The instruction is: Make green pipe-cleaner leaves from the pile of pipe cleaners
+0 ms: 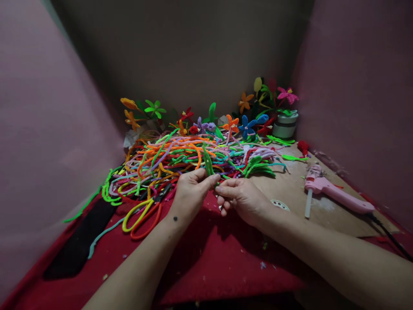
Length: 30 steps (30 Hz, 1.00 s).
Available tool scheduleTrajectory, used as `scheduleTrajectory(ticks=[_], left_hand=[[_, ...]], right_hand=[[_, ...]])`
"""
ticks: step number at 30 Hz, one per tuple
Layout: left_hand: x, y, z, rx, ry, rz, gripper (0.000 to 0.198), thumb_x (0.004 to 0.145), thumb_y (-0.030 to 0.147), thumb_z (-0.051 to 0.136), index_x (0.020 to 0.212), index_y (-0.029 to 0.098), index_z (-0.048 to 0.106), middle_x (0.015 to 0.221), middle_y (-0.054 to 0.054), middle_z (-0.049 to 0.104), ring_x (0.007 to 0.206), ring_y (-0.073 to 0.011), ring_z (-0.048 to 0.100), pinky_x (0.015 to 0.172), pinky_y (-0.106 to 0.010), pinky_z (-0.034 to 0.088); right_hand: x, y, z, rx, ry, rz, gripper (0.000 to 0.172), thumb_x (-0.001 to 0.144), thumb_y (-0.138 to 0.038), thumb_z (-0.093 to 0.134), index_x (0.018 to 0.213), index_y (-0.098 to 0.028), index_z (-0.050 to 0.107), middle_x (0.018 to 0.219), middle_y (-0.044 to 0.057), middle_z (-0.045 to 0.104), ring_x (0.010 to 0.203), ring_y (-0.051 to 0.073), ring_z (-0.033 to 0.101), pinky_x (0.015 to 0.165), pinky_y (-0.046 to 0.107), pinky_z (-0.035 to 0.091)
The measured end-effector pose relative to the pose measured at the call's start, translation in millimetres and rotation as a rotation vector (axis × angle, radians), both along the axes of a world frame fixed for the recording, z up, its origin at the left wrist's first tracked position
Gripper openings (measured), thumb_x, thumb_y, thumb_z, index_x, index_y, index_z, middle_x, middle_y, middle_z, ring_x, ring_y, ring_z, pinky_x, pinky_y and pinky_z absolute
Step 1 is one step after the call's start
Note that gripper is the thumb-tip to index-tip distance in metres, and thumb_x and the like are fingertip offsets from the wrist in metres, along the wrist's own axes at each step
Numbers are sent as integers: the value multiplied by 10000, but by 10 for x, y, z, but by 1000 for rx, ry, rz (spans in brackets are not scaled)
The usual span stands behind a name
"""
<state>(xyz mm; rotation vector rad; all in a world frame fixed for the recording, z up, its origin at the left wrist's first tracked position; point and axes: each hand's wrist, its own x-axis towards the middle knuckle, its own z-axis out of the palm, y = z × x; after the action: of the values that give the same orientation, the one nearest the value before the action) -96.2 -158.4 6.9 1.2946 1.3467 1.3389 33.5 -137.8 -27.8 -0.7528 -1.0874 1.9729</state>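
My left hand [192, 189] pinches a green pipe cleaner [207, 161] that stands up from between its thumb and fingers. Close beside it, my right hand [241, 199] is closed on the lower end of the same green pipe cleaner, fingertips almost touching the left thumb. Both hands hover over a red cloth [206, 254], just in front of a big tangled heap of coloured pipe cleaners [180, 157].
Finished pipe-cleaner flowers [247, 125] line the back wall, some in a small pot [285, 125]. A pink glue gun [335, 193] with a cord lies on a brown board [300, 193] at the right. Scissors with yellow and orange handles [143, 215] lie left. Pink walls enclose both sides.
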Motion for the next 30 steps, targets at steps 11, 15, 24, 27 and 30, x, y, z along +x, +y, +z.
scheduleTrajectory(ticks=[11,15,24,27,30], left_hand=[[-159,68,47,228,99,326,283,647,250,690,476,152,486,431,58,374,413,-45,289,379,-192,198],[-189,89,77,212,-188,250,265,658,308,692,544,155,508,435,69,370,372,-33,277,362,-183,203],[-180,73,-29,-203,-206,-238,196,640,260,719,682,98,617,484,36,487,379,-18,366,379,-161,237],[-173,81,-65,-220,-223,-200,190,631,248,723,646,105,598,492,33,507,362,-11,357,366,-163,206],[-158,92,-78,-236,-260,-212,177,614,215,730,637,110,590,471,52,465,361,-9,338,372,-167,201]], right_hand=[[-48,-162,85,188,-291,-9,197,682,-212,581,520,-173,475,401,-55,495,270,55,392,292,178,273],[-11,-147,90,207,-269,-14,206,690,-233,579,522,-172,478,405,-57,489,279,52,387,302,180,264],[55,-70,87,203,-139,4,219,687,-305,617,567,-151,516,471,-25,556,348,63,434,387,205,343],[60,-29,56,157,-64,38,189,675,-293,633,602,-135,560,548,9,597,421,88,497,455,238,385],[61,9,24,121,2,13,158,655,-271,657,634,-126,597,561,7,584,468,90,495,487,244,372]])
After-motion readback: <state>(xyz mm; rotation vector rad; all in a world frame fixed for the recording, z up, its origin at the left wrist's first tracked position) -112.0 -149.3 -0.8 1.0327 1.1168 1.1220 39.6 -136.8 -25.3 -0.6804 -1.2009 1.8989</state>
